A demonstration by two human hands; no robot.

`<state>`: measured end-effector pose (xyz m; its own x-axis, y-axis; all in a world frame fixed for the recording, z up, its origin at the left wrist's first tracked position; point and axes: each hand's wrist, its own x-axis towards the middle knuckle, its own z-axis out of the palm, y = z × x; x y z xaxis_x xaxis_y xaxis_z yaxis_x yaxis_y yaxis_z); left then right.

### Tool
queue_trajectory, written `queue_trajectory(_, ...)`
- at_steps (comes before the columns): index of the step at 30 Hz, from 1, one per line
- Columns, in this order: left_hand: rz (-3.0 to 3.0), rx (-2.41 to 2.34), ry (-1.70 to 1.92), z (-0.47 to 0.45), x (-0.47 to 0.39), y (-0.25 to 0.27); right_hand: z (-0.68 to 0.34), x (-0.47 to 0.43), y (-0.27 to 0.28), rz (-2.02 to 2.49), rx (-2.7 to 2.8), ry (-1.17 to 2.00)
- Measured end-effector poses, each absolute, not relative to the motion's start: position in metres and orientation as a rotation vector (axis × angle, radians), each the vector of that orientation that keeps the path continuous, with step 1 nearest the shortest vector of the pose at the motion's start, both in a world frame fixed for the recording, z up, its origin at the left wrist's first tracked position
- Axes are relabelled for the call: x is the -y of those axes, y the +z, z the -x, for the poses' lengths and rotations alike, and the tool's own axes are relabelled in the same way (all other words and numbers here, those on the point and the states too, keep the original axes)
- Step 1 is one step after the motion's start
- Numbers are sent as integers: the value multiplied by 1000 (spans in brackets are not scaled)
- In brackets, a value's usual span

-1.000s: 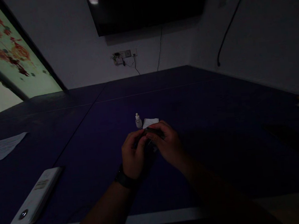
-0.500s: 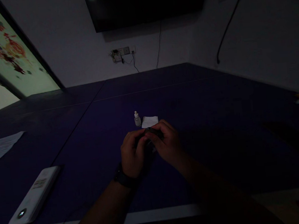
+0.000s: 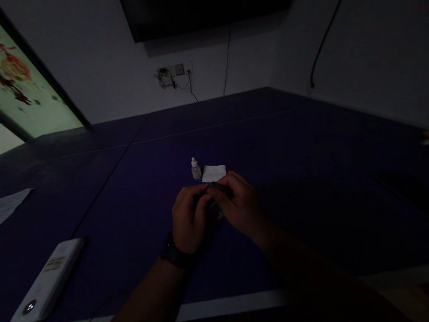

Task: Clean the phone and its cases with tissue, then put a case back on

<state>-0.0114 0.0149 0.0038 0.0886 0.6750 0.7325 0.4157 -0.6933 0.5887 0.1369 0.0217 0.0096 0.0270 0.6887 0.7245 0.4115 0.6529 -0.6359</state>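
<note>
Between my two hands is a small dark rounded object [image 3: 213, 185], too dim and too covered by fingers to name. My left hand [image 3: 188, 218], with a dark watch on its wrist, pinches its left side. From the right, my right hand [image 3: 239, 203] grips the same object with thumb and fingers. Just beyond the hands stands a small clear dropper bottle [image 3: 196, 171] with a white top, upright on the table. Beside it lies a folded white tissue [image 3: 214, 172]. Something pale and indistinct shows on the table beneath the hands.
A white power bank [image 3: 47, 283] with cables lies at the left on the dark blue table [image 3: 134, 270]. Printed paper [image 3: 1, 211] lies farther left. A dark flat object [image 3: 411, 197] is at the right. Wall sockets [image 3: 172, 74] and a screen [image 3: 207, 5] are behind.
The camera view has shifted very slightly. Both hands keep the same hold on the dark object, and the bottle and tissue stay in place.
</note>
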Motion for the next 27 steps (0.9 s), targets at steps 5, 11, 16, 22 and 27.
queue_trajectory(5,-2043,-1101,1621,12,-14,4,-135,-21,11,936,1563,308)
queue_trajectory(11,-1864,-1059,1614,10,-15,-1,-135,-21,14,932,1509,439)
queue_trajectory(16,-1568,-1001,1676,9,-19,-5,-137,-22,15,884,1347,662)
queue_trajectory(22,-1113,-860,1825,10,-26,-3,-131,-30,9,832,1188,983)
queue_trajectory(27,-1089,-733,1778,11,-25,-1,-124,-33,2,827,1157,985)
